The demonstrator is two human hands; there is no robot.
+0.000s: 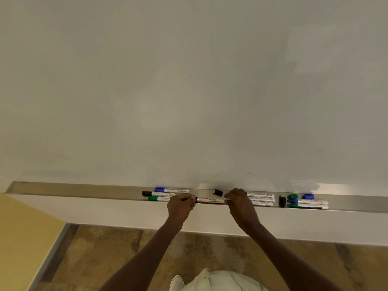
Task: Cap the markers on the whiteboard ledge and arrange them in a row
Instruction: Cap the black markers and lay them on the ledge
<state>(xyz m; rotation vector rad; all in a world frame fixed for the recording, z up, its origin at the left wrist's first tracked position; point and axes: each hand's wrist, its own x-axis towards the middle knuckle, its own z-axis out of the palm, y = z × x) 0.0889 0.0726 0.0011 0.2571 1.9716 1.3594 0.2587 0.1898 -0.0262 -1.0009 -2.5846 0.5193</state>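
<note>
A white marker [210, 201] with a black cap end is held level over the whiteboard ledge [84, 191]. My left hand [180, 205] grips its capped left end; my right hand [238, 201] pinches its right end. To the left lie three capped markers: blue [171, 190], black [157, 194] and green [158, 198]. Just right of my right hand lie three white markers [261, 199], their left ends hidden. Farther right rest an uncapped blue marker [307, 201] and an uncapped green marker [307, 206]. Loose caps lie about: black [218, 192], black [282, 201], green [292, 196], blue [307, 196].
The blank whiteboard [189, 91] fills the upper view. A yellow wall [25, 227] stands at the left. Below the ledge is a brown patterned floor [105, 248]. Pale clothing and a white shoe [177, 283] show at the bottom.
</note>
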